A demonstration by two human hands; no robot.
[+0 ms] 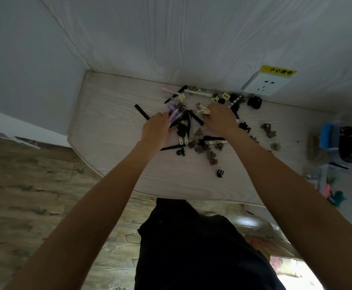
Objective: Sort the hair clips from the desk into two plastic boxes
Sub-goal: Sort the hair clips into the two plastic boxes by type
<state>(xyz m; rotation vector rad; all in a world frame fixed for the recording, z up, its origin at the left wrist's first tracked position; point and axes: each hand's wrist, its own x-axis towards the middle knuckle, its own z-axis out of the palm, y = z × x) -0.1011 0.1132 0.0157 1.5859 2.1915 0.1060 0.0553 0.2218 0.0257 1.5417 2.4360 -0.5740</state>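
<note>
Both forearms are bare, with no sleeves showing, and the left hand (155,130) and right hand (220,118) are bare. Dark, near-black clothing (191,248) covers the body below.

The desk (116,105) under my hands is pale wood-grain laminate, matt and smooth, and the wall panel (191,38) behind it carries the same whitish printed grain. The hair clips (191,130) scattered across it look like plastic, mostly dull black and brown, a few cream, with one lilac clip (174,113) against my left hand (155,130) (its finish reads slightly satin). The long black clips (142,112) look flat and matt. The wall socket (268,83) is smooth white plastic with a yellow paper-like label. The plastic boxes (338,147) to the right are clear. The floor (24,195) shows rough, stone-patterned tile.
</note>
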